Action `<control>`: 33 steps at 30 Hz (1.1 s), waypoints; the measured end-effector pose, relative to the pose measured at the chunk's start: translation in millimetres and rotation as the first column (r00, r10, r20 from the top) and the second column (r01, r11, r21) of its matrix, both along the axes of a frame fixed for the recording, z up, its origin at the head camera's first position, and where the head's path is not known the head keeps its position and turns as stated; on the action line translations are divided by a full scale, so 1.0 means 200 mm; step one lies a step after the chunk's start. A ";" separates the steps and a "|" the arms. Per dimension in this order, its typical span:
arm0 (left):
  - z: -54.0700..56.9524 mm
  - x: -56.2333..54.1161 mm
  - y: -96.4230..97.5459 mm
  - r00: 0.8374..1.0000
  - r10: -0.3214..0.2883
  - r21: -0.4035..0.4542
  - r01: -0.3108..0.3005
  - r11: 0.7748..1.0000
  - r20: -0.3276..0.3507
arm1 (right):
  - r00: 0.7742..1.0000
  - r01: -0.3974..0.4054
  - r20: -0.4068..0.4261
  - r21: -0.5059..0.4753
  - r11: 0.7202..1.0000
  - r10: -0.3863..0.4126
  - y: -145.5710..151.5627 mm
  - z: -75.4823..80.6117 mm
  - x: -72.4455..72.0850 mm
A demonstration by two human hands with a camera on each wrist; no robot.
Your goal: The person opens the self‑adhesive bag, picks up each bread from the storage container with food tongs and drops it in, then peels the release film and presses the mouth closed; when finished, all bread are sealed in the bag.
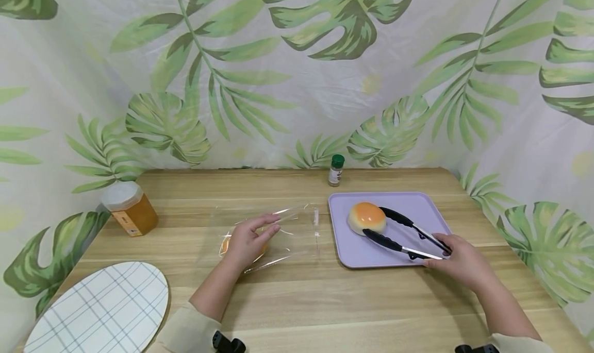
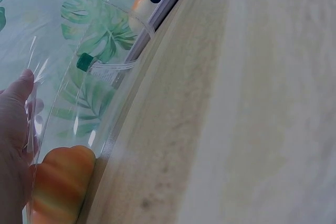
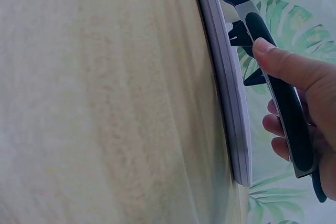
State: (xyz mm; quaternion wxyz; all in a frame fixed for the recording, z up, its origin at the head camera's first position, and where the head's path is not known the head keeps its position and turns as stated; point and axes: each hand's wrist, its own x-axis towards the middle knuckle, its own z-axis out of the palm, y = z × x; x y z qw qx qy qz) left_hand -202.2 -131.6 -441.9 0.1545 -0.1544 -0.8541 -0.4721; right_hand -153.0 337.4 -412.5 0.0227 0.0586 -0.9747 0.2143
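My left hand [image 1: 247, 244] holds the upper film of a clear plastic bag [image 1: 303, 239] on the table, its mouth towards the tray. Inside the bag lies an orange-brown bread roll [image 2: 62, 184], mostly hidden by the hand in the head view. With my right hand [image 1: 464, 264] I grip black-and-silver kitchen tongs [image 1: 396, 217] near their handle end. Their black tips lie on either side of a round, glossy bun [image 1: 367, 220] on the lilac tray [image 1: 347, 255]; whether both touch it I cannot tell.
Behind the tray stands a small green-capped spice jar [image 1: 335, 171]. A honey-coloured jar with a white lid [image 1: 134, 211] is at the back left. An oval checked board or mat [image 1: 104, 304] lies front left. Leaf-patterned cloth [image 1: 320, 90] hangs behind the wooden table [image 1: 325, 306].
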 end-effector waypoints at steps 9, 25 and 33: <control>0.00 0.00 0.00 1.000 0.000 -0.020 0.000 1.000 -0.020 | 1.000 0.025 0.005 -0.034 0.999 -0.025 0.01 0.01 0.02; 0.00 0.00 0.00 0.999 -0.001 -0.018 0.000 1.000 -0.038 | 0.993 -0.090 -0.075 -0.039 0.995 0.087 -0.16 0.06 0.00; 0.00 0.01 0.00 0.999 -0.009 -0.026 0.008 1.000 -0.031 | 0.977 -0.179 -0.110 0.026 0.984 0.180 -0.32 0.07 -0.06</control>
